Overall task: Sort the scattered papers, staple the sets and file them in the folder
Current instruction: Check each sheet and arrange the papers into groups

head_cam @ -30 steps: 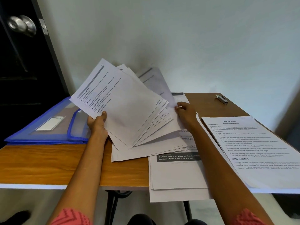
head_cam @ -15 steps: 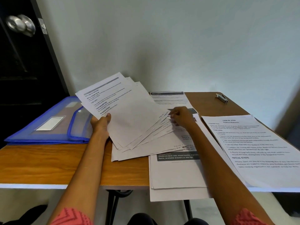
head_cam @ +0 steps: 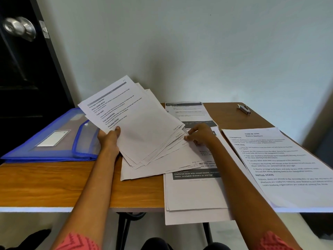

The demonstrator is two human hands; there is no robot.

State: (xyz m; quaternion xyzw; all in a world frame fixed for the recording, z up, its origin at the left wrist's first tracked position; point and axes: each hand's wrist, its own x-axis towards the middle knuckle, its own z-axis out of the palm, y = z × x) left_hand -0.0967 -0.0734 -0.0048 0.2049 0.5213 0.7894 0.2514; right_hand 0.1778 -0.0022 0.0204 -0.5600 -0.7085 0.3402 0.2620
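Observation:
My left hand (head_cam: 109, 138) grips a fanned stack of printed papers (head_cam: 142, 127) by its left edge, thumb on the top sheet, and holds it tilted above the wooden table (head_cam: 54, 181). At the stack's lower right, my right hand (head_cam: 198, 134) pinches the corners of the fanned sheets with its fingertips. Under the stack lie more loose sheets (head_cam: 194, 193) that hang over the table's front edge. A separate printed set (head_cam: 284, 165) lies at the right. The blue transparent folder (head_cam: 48, 138) lies flat at the left. A small stapler (head_cam: 244, 109) sits at the back right.
A pale wall runs right behind the table. A dark door (head_cam: 21, 69) with a metal knob (head_cam: 19, 27) stands at the left. The table's metal legs (head_cam: 124, 230) and floor show below the front edge.
The fanned stack has come down from upright to a lower tilt over the table. My right hand shifted left from the back sheet to the fanned page corners.

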